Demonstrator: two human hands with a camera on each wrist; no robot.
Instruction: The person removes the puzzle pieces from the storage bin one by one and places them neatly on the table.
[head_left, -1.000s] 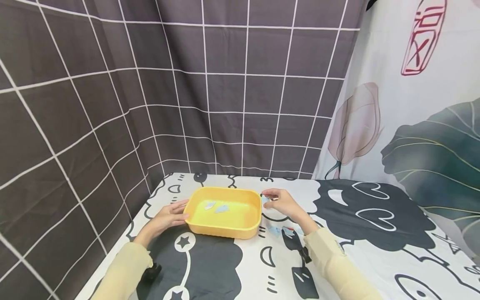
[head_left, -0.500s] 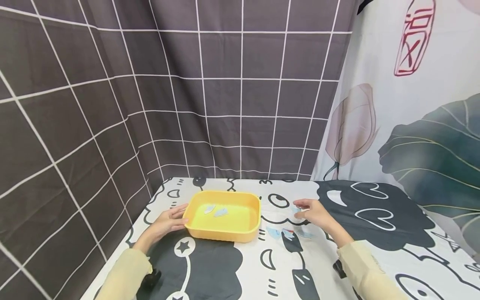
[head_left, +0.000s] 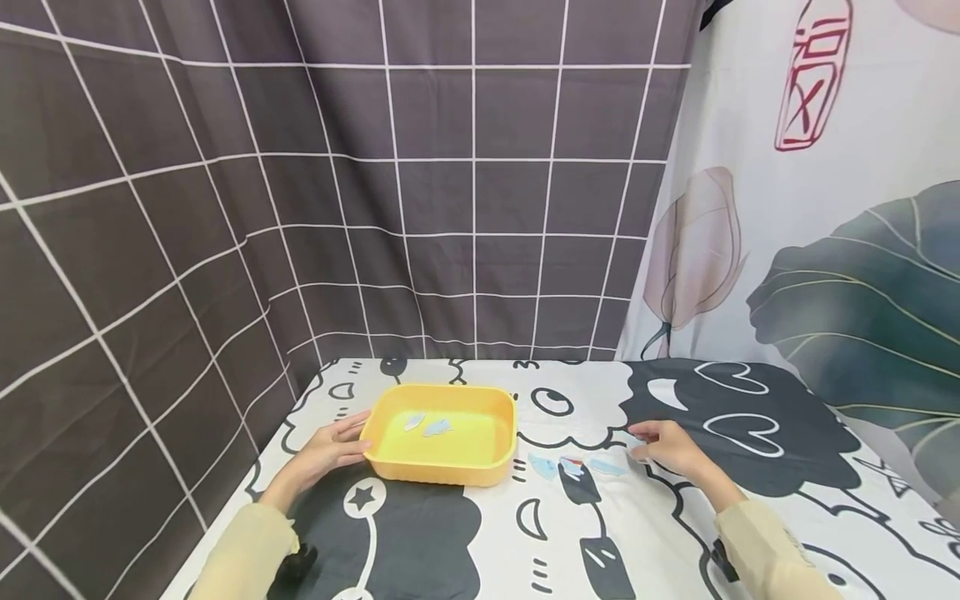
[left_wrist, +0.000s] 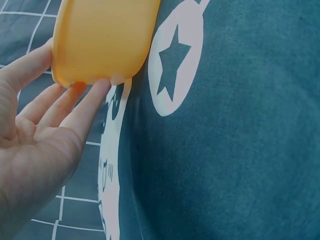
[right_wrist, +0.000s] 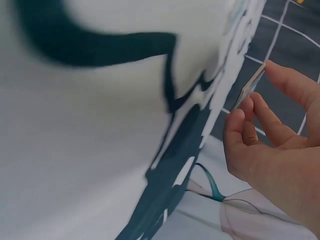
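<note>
A yellow plastic basin (head_left: 487,467) rests on the patterned cloth, with two pale-blue flat pieces (head_left: 437,427) lying inside. My left hand (head_left: 327,454) touches the basin's left end. In the left wrist view its extended fingers (left_wrist: 80,112) meet the basin's wall, and the thumb lies along an edge. To the right of the basin, my right hand (head_left: 672,452) pinches a thin light-blue card piece (right_wrist: 248,87) between thumb and fingertips, low over the cloth. Three more flat pieces (head_left: 573,468) lie in a row between basin and right hand; the middle one has some red.
The black-and-white cartoon cloth (head_left: 525,567) covers the table. A dark grid curtain (head_left: 510,200) hangs along the back and left, and a white floral curtain (head_left: 750,150) at the right.
My right hand has moved from beside the basin's right rim outward to the right with the card piece, uncovering the row of pieces. The left hand stays at the basin.
</note>
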